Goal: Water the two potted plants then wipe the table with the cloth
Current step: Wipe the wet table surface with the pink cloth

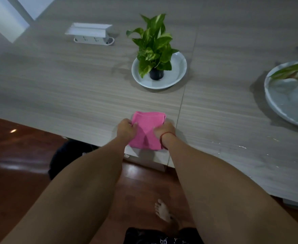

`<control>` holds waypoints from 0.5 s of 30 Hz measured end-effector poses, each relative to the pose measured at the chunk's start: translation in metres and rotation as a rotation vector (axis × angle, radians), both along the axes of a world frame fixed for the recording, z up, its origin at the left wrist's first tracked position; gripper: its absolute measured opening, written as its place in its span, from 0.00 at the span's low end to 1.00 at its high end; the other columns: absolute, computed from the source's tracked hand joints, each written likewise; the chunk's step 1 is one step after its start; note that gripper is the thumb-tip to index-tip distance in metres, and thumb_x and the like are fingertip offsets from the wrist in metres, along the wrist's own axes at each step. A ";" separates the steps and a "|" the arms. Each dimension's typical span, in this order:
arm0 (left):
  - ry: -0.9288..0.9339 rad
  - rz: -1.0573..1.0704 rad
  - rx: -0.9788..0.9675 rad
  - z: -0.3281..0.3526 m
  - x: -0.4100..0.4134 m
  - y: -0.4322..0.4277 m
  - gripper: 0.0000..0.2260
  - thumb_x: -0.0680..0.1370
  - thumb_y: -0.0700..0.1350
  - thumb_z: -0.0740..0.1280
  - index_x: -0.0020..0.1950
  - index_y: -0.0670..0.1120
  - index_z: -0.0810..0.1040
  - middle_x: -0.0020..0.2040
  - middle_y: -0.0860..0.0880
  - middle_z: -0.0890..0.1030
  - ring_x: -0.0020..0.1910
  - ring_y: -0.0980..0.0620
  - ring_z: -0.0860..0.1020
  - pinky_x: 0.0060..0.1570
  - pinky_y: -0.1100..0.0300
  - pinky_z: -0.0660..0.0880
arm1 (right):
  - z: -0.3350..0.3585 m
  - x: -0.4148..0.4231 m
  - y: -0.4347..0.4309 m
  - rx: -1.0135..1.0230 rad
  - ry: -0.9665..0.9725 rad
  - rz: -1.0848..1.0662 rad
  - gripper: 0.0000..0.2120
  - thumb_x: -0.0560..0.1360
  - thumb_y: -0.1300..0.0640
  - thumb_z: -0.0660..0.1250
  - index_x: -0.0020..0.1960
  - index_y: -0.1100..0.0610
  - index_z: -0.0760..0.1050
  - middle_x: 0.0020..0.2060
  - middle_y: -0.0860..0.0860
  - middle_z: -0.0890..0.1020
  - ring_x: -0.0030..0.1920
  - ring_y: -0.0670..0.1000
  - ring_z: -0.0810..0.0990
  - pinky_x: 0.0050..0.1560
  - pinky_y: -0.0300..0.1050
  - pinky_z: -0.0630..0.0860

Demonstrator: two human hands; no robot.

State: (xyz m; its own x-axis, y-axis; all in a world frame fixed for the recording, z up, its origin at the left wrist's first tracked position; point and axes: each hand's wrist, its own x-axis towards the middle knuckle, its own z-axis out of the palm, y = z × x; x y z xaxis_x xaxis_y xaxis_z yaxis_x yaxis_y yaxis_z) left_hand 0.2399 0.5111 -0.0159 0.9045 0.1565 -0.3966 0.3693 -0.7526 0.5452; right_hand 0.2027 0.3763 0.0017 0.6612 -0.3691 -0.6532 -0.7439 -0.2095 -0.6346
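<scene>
Head view looks down on a pale wood-grain surface (74,88), where both hands are on a pink cloth (149,125) lying folded at the near edge, straight in front of the person. The left grip (127,128) pinches the cloth's left side with curled fingers. The right grip (164,130), with a red thread bracelet (167,133) at its wrist, bunches the right side in the same way, so both are closed on the cloth. I judge the wiping step to be the one in hand: no watering vessel is in view, and whether the plants have had their water cannot be told from here. The pothos plant (155,44) stands in a small black pot (156,74) on a white plate (176,71) further back. The second plant (295,71) sits blurred on its own plate (274,95) at the far right edge, well apart from the cloth. The next move likely calls for flattening or regripping the cloth, pressing it down and sweeping it across the boards while steering round both plates and the raised white socket box (92,35) at the back left. As for writing, the socket box shows no legible label. The dark garment (162,241) at the bottom carries a small pale monogram that looks like paired letters G, too small to read with confidence.
</scene>
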 end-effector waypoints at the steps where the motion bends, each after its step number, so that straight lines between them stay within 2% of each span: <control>1: -0.012 -0.008 -0.027 0.001 -0.003 -0.011 0.12 0.80 0.47 0.65 0.54 0.37 0.77 0.53 0.39 0.80 0.55 0.40 0.78 0.52 0.54 0.73 | 0.006 -0.001 -0.013 -0.057 -0.025 0.000 0.10 0.77 0.61 0.66 0.58 0.60 0.77 0.54 0.57 0.81 0.57 0.58 0.81 0.56 0.50 0.79; 5: -0.030 -0.073 -0.096 0.002 -0.019 -0.065 0.12 0.80 0.46 0.66 0.53 0.37 0.77 0.52 0.38 0.81 0.54 0.40 0.79 0.49 0.55 0.73 | 0.022 -0.010 -0.061 -0.222 -0.054 -0.008 0.11 0.78 0.60 0.65 0.59 0.60 0.77 0.55 0.57 0.82 0.56 0.58 0.81 0.54 0.49 0.77; 9: -0.019 -0.106 -0.091 0.000 -0.030 -0.098 0.09 0.81 0.46 0.64 0.51 0.40 0.76 0.48 0.42 0.79 0.54 0.41 0.79 0.48 0.55 0.72 | 0.021 -0.027 -0.090 -0.337 -0.020 0.022 0.11 0.79 0.58 0.64 0.60 0.59 0.75 0.55 0.55 0.80 0.56 0.57 0.80 0.49 0.46 0.74; 12: -0.053 -0.011 -0.039 -0.004 -0.035 -0.099 0.13 0.82 0.47 0.61 0.56 0.38 0.77 0.49 0.42 0.79 0.54 0.41 0.79 0.47 0.54 0.73 | 0.014 -0.039 -0.100 -0.581 -0.014 0.057 0.14 0.79 0.54 0.64 0.63 0.58 0.71 0.62 0.56 0.75 0.62 0.57 0.74 0.61 0.50 0.70; 13: -0.106 0.000 0.050 -0.006 -0.036 -0.096 0.14 0.82 0.48 0.60 0.58 0.39 0.76 0.53 0.41 0.79 0.57 0.41 0.78 0.50 0.53 0.73 | 0.011 -0.041 -0.100 -0.638 -0.046 0.091 0.18 0.79 0.53 0.63 0.66 0.58 0.69 0.65 0.56 0.72 0.65 0.57 0.71 0.65 0.52 0.67; 15: -0.213 0.010 0.218 -0.012 -0.037 -0.086 0.18 0.82 0.50 0.58 0.67 0.42 0.73 0.66 0.39 0.74 0.66 0.40 0.71 0.63 0.48 0.67 | 0.004 -0.042 -0.095 -0.670 -0.135 0.213 0.24 0.79 0.53 0.63 0.73 0.57 0.63 0.72 0.57 0.64 0.72 0.57 0.63 0.71 0.53 0.61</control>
State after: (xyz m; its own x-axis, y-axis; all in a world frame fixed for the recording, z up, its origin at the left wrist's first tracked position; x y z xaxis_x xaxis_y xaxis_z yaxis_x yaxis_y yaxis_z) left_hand 0.2028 0.4248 -0.0278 0.9618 0.2262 -0.1544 0.2718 -0.8576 0.4367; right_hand 0.1608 0.2810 0.0058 0.8226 -0.5162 -0.2385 -0.5675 -0.7181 -0.4029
